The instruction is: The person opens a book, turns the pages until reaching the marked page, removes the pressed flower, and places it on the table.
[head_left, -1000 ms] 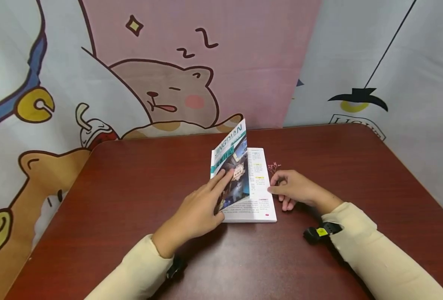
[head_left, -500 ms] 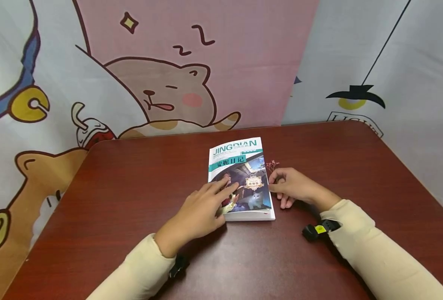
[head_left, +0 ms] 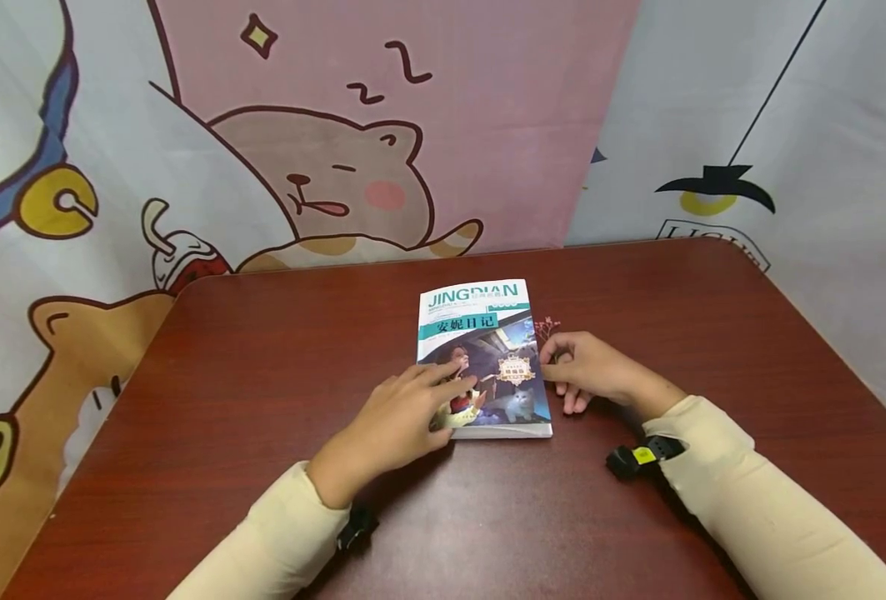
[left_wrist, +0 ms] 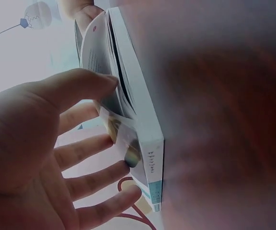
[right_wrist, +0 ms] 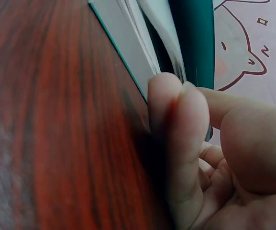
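On the worktop [head_left: 247,400] the closed book [head_left: 488,333] lies flat, the left hand [head_left: 397,417] resting relaxed on its cover, the right hand [head_left: 593,371] loosely curled, touching its edge.

Even, soft light in the sharp head view; both wrist views are blurred, dim and out of focus.
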Available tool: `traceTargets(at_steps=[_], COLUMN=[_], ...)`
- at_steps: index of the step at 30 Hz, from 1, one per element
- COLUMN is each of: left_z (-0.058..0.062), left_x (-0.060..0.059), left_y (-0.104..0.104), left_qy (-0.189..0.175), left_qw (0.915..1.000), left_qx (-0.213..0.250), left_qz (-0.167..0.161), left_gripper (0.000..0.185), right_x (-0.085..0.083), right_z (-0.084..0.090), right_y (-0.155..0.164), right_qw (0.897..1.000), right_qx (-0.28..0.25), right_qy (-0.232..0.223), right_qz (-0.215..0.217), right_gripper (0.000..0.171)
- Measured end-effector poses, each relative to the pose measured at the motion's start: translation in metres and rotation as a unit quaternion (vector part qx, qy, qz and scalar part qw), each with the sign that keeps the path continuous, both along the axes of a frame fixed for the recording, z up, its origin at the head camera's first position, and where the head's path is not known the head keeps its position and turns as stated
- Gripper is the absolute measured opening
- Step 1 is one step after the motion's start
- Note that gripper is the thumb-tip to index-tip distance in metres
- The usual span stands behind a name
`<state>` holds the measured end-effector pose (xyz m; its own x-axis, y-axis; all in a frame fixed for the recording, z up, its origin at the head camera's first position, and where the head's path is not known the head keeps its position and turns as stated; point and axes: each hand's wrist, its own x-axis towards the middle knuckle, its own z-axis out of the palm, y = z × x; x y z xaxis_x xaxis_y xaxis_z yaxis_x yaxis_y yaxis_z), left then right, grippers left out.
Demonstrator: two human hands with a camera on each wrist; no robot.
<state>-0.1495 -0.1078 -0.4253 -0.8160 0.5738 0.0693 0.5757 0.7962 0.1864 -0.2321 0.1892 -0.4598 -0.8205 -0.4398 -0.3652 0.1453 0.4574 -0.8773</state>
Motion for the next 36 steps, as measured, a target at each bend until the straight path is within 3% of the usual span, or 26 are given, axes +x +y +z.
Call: traceTargets(at_steps=[29, 36], left_z=[-0.003, -0.004], left_x=[-0.001, 0.000], left_y=[-0.002, -0.002], left_qy=[0.004, -0.012], left_qw=[0.9996, 0.9995], left_qx=[-0.012, -0.014], left_qz=[-0.026, -0.027], left_gripper=[0.060, 0.068], right_x=[0.000, 0.004], right_z=[0.004, 0.013], right_y=[0.004, 0.006], right_qw=[1.000, 1.000], right_qx=[-0.011, -0.014], right_qy=[-0.024, 0.008], right_qz=[0.007, -0.009], right_gripper=[0.027, 0.026])
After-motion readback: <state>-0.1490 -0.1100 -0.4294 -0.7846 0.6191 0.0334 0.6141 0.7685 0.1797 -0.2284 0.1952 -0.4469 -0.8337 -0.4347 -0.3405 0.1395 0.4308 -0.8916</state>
